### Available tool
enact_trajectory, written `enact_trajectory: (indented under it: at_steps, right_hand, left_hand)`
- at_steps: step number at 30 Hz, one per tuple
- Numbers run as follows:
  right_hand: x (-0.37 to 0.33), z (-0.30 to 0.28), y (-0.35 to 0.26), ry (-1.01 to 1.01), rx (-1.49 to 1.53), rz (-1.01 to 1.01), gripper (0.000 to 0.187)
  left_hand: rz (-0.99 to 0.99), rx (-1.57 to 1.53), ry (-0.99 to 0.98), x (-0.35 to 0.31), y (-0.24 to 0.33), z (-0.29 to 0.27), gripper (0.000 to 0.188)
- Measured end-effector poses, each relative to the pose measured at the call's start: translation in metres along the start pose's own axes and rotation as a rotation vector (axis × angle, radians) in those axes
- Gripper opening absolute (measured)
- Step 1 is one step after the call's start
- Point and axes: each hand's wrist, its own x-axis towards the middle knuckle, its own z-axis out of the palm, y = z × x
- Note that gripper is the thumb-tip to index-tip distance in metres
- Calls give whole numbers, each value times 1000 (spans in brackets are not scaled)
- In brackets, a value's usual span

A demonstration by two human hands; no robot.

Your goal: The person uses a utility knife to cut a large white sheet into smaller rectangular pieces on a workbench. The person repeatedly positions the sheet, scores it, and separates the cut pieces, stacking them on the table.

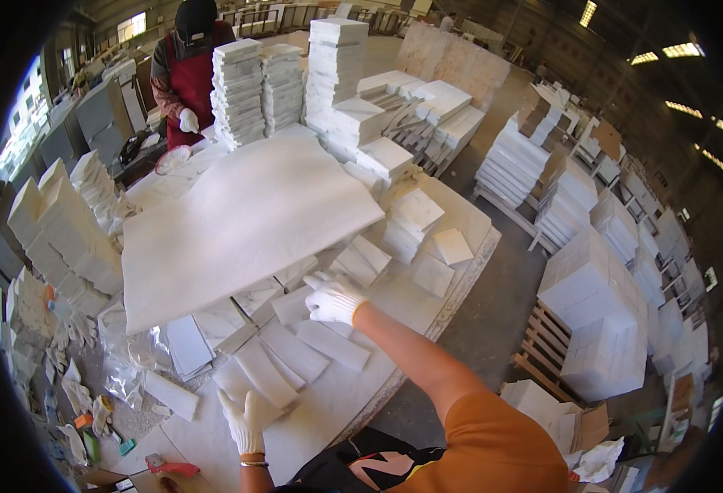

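Note:
My left hand, in a white knit glove, is low over the table with thumb and fingers apart. It is open and closest to the end of a white foam-like strip. My right hand, gloved the same way, reaches forward over pale pieces. Its fingers are partly spread, and I see nothing held in them. Beyond it lies a large, slightly wavy white sheet, covering part of the stone tiles. Several more strips lie between my hands, beside grey-veined tiles.
Tall stacks of white tiles stand at the table's far side. A person in a red apron works beyond them. Clear plastic wrap, loose gloves and a red-handled tool lie at left. Stacked white blocks sit on pallets at right.

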Motion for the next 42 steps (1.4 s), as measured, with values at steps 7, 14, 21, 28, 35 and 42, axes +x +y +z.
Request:
enact_trajectory:
  at_steps: [7, 14, 21, 28, 35, 42]
  right_hand:
    - [-21, 3, -28, -333, 153, 92, 25]
    - [-59, 8, 4, -89, 1167, 515, 19]
    - [-54, 40, -29, -219, 1241, 737, 16]
    - [-50, 41, -91, -281, 1569, 733, 14]
    - [-58, 65, -142, -216, 1729, 727, 12]
    - [-57, 64, -202, -260, 1837, 719, 11]
  left_hand:
    - [8, 47, -14, 3, 10, 7, 96]
    - [-44, 201, 0, 7, 20, 10, 100]
    - [-121, 156, -114, 13, 47, 11, 106]
    - [-11, -34, -103, 10, 53, 31, 99]
    - [-146, -541, -344, 6, 56, 5, 102]
    - [-148, -793, -274, -8, 27, -38, 106]
